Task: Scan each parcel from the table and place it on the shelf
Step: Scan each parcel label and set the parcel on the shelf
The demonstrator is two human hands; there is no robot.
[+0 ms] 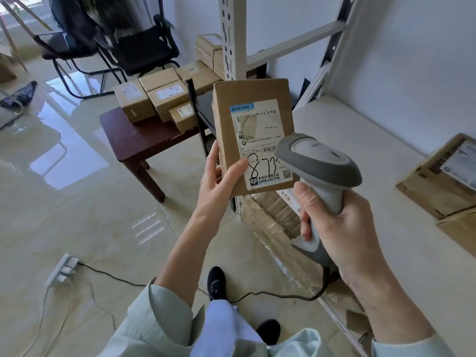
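Observation:
My left hand (219,181) grips the lower left corner of a brown cardboard parcel (247,104), held upright with its white shipping label facing me. My right hand (334,222) is wrapped round the handle of a grey barcode scanner (319,158), whose head covers the label's lower right part. Several more cardboard parcels (152,99) lie on a low dark wooden table (136,140) behind. The pale shelf board (360,155) stretches to the right, with a labelled parcel (443,176) resting on it at the right edge.
A white metal shelf upright (229,34) stands behind the held parcel. More boxes sit beneath the shelf board. Two black chairs (144,47) stand at the back. A white power strip (64,269) and the black scanner cable (270,295) lie on the glossy tile floor near my feet.

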